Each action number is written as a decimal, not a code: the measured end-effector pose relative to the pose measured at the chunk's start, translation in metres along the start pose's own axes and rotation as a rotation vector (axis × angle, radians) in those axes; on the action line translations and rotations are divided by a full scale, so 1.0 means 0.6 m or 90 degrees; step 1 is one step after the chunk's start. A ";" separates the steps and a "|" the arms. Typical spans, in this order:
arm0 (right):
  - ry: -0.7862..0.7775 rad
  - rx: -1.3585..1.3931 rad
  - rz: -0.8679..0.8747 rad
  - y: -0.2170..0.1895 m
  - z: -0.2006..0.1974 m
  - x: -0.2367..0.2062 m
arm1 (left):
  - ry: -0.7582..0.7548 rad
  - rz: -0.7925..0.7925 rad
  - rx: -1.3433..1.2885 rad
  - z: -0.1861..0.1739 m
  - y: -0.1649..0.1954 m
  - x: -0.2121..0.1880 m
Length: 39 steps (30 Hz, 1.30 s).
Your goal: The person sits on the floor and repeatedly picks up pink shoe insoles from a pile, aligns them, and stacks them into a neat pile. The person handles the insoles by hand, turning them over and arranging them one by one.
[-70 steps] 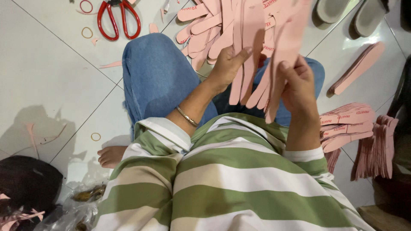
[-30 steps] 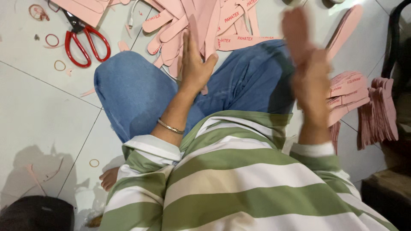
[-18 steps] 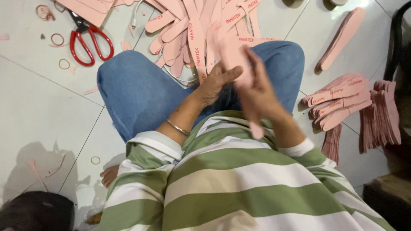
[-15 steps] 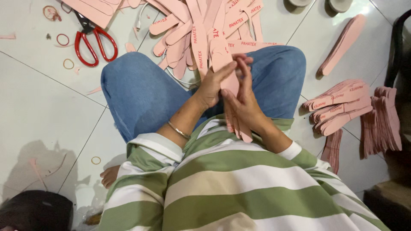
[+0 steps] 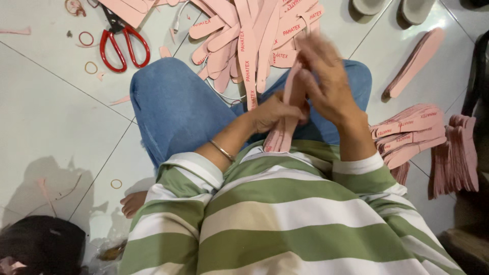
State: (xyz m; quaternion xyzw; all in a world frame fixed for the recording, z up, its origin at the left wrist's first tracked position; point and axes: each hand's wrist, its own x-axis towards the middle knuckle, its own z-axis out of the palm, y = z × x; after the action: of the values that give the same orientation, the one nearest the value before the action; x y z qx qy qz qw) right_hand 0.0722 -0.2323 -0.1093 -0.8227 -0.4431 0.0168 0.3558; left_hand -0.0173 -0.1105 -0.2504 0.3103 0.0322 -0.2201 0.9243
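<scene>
Far left of the left hand, on the white tiled floor (image 5: pixel 46 117): red-handled scissors (image 5: pixel 119 40), jaws shut, with loose rubber bands (image 5: pixel 85 38) just beside them. A dark bag (image 5: pixel 41 244) sits at the lower left corner; contents cannot be told.

Up and left of the left hand, beyond the knees in blue jeans (image 5: pixel 178 107): a loose heap of pink insole strips (image 5: pixel 244 35), overlapping, some with red print, lying straight on the floor rather than in any container.

Left hand (image 5: pixel 272 112): clenched around the lower part of a small bundle of pink strips (image 5: pixel 285 127), which stands nearly upright over the lap, its bottom end against the striped shirt (image 5: pixel 285 203). Thin bracelet (image 5: pixel 222 150) on that wrist.

Right hand (image 5: pixel 326 81): blurred, fingers curled about the upper part of the same bundle, touching the left hand; how firm the grip is cannot be told.

Right of the right hand: a stacked pile of pink strips (image 5: pixel 407 127) on the floor, and a further stack (image 5: pixel 461 153) just beyond it. Up and right, one single strip (image 5: pixel 415 61) lies apart, near a pair of sandals (image 5: pixel 392 6).
</scene>
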 end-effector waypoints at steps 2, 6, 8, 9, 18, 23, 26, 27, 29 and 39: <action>-0.117 0.118 0.191 0.007 0.017 -0.003 | 0.054 -0.014 0.024 -0.005 -0.027 0.014; -0.047 0.137 0.192 0.039 0.034 -0.027 | 0.204 0.035 0.055 -0.013 -0.065 0.054; 0.037 0.219 0.142 0.048 0.055 -0.047 | 0.250 0.120 0.040 -0.019 -0.068 0.058; 0.033 0.297 0.175 0.054 0.068 -0.053 | 0.269 0.183 0.020 -0.024 -0.061 0.057; -0.104 0.628 0.409 0.088 0.109 -0.138 | 0.245 0.389 0.258 0.022 0.006 0.012; 0.218 0.294 0.363 0.220 -0.018 -0.167 | 0.284 0.420 0.389 0.018 0.036 0.007; 0.320 -0.027 0.304 0.313 -0.086 -0.202 | 0.307 0.389 0.366 0.008 0.040 0.005; 0.322 -0.099 0.324 0.342 -0.087 -0.212 | 0.315 0.390 0.372 0.006 0.039 0.006; 0.326 -0.205 0.322 0.383 -0.061 -0.239 | 0.322 0.395 0.371 0.001 0.037 0.008; 0.236 -0.337 0.409 0.409 0.088 -0.310 | 0.319 0.364 0.351 -0.023 0.017 0.002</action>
State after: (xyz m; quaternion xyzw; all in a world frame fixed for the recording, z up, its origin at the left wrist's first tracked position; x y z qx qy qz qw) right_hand 0.1171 -0.4268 -0.3493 -0.9702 -0.0837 -0.1348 0.1834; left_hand -0.0105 -0.0955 -0.2562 0.5843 0.1082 0.1248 0.7945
